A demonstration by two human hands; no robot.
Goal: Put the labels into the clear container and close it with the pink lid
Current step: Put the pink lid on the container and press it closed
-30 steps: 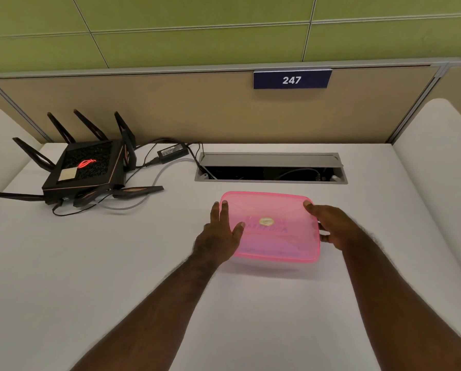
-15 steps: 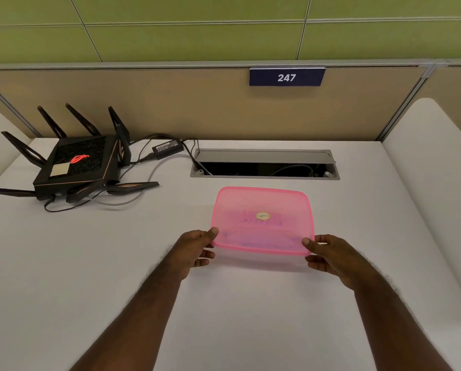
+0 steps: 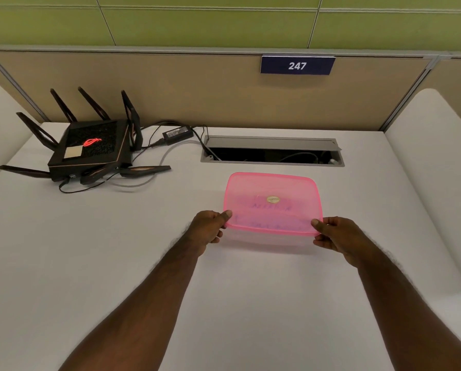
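Note:
The pink lid (image 3: 272,194) lies flat on top of the clear container (image 3: 269,241), which stands on the white desk in the middle of the head view. Faint dark writing from the labels (image 3: 270,208) shows through the translucent lid. My left hand (image 3: 209,228) pinches the near left corner of lid and container, thumb on top. My right hand (image 3: 336,234) grips the near right corner the same way, thumb pressing on the lid's rim.
A black router (image 3: 90,147) with several antennas and cables sits at the back left, with a power brick (image 3: 177,133) behind it. An open cable slot (image 3: 272,153) runs along the back of the desk. Padded white dividers stand at both sides.
Both hands moved from the lid's top and sides down to its near corners, then stayed there. The lid and container have kept their place.

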